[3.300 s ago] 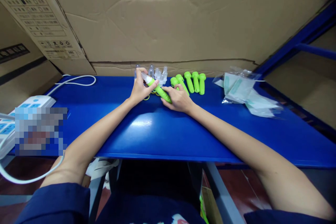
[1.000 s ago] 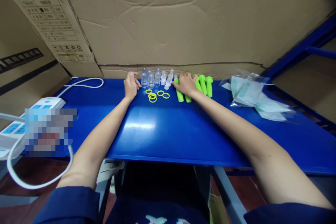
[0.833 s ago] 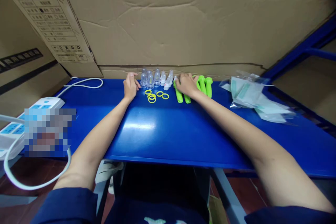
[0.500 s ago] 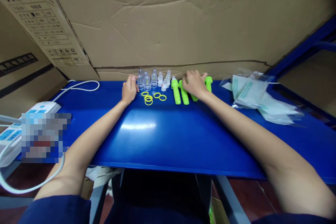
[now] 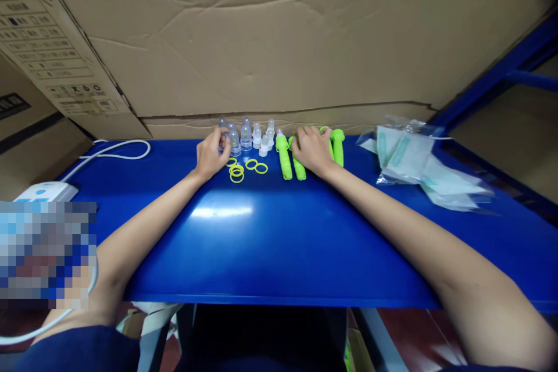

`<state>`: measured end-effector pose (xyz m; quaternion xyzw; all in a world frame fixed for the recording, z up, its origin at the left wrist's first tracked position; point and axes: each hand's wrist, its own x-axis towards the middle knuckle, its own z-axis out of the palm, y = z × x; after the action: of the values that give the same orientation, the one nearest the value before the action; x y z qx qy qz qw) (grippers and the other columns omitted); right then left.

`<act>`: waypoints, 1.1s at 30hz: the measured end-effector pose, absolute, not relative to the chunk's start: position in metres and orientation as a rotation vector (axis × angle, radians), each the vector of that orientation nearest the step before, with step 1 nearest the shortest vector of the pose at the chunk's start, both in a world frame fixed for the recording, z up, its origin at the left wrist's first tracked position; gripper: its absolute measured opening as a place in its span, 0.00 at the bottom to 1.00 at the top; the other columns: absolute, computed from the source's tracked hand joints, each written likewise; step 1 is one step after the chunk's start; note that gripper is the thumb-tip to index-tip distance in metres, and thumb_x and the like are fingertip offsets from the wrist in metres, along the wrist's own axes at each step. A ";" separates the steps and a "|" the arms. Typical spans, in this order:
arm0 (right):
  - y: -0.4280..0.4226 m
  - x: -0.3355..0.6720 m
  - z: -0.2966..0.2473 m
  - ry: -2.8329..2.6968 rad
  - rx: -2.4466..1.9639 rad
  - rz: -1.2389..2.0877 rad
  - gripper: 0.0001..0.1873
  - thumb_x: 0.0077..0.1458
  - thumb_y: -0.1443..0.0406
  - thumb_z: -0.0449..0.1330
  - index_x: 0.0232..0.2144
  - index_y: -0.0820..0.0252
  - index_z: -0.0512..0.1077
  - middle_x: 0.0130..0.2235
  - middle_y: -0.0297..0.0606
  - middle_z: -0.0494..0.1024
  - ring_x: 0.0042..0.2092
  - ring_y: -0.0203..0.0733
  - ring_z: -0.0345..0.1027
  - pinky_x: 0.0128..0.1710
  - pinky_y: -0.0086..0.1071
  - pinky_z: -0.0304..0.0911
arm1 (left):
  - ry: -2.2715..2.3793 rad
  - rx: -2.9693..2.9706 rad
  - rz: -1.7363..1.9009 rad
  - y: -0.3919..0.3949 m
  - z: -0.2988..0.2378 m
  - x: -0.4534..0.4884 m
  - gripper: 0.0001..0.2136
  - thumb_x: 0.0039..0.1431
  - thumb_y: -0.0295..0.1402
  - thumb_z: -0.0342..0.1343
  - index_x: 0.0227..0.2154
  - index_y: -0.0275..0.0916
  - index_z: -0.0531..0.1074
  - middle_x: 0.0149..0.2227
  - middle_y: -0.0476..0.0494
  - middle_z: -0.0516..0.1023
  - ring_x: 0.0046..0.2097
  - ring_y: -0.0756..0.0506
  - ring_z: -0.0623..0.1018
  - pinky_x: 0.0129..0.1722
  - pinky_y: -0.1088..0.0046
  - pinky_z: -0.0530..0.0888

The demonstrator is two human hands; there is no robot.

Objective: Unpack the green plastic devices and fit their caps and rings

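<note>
The green handle (image 5: 283, 158) held seconds ago is now lying in its row at the far edge of the table (image 5: 279, 244). The left hand (image 5: 210, 153) is being closed in on the clear caps (image 5: 244, 137), grip narrowing, though whether one is pinched cannot be told. The right hand (image 5: 312, 149) is being rested, grip wide, over that row.

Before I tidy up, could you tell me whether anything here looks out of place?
Only small things: the yellow rings lie loose, some overlapping, and the plastic bags sit in a crumpled heap.
</note>
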<state>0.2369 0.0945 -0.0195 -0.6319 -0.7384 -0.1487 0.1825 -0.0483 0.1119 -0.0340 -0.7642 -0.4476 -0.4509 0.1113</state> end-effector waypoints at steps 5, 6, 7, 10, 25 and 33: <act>0.094 0.235 -0.021 -2.073 -1.811 -0.388 0.19 0.65 0.66 0.44 0.46 0.70 0.72 0.51 0.59 0.76 0.54 0.60 0.63 0.51 0.50 0.50 | -1.311 -2.179 -1.338 0.108 -0.035 -0.051 0.11 0.66 0.35 0.49 0.47 0.38 0.71 0.40 0.39 0.77 0.45 0.41 0.77 0.48 0.61 0.72; 0.095 0.235 -0.021 -2.072 -1.810 -0.385 0.20 0.65 0.66 0.44 0.46 0.70 0.72 0.51 0.59 0.76 0.54 0.60 0.63 0.51 0.50 0.50 | -1.343 -2.162 -1.323 0.107 -0.034 -0.051 0.12 0.66 0.34 0.49 0.49 0.38 0.71 0.43 0.38 0.77 0.48 0.40 0.77 0.49 0.59 0.72; 0.095 0.235 -0.022 -2.073 -1.807 -0.383 0.20 0.65 0.66 0.44 0.46 0.70 0.72 0.50 0.59 0.76 0.54 0.60 0.63 0.51 0.50 0.50 | -1.374 -2.154 -1.303 0.106 -0.034 -0.050 0.14 0.65 0.33 0.49 0.51 0.39 0.71 0.46 0.37 0.76 0.50 0.38 0.76 0.50 0.58 0.71; 0.095 0.236 -0.022 -2.075 -1.794 -0.383 0.20 0.65 0.66 0.44 0.46 0.71 0.72 0.50 0.60 0.76 0.54 0.60 0.63 0.52 0.51 0.50 | -1.439 -2.186 -1.233 0.104 -0.032 -0.048 0.19 0.65 0.32 0.49 0.58 0.43 0.70 0.56 0.36 0.73 0.56 0.36 0.73 0.54 0.55 0.69; 0.096 0.237 -0.024 -2.077 -1.782 -0.382 0.20 0.65 0.65 0.43 0.45 0.69 0.72 0.50 0.59 0.76 0.53 0.60 0.63 0.51 0.50 0.48 | -1.518 -2.258 -1.123 0.097 -0.029 -0.043 0.19 0.67 0.37 0.47 0.58 0.48 0.71 0.65 0.36 0.65 0.61 0.33 0.69 0.59 0.48 0.61; 0.095 0.237 -0.023 -2.088 -1.798 -0.395 0.19 0.65 0.65 0.43 0.44 0.68 0.72 0.50 0.58 0.76 0.53 0.60 0.63 0.51 0.50 0.48 | -1.506 -2.251 -1.109 0.096 -0.030 -0.043 0.18 0.68 0.37 0.45 0.55 0.48 0.73 0.63 0.36 0.68 0.60 0.34 0.69 0.58 0.49 0.62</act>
<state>0.2373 0.0953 -0.0232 -0.6356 -0.7381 -0.1397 0.1782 -0.0432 0.0961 -0.0298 -0.7647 -0.5117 -0.3767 0.1070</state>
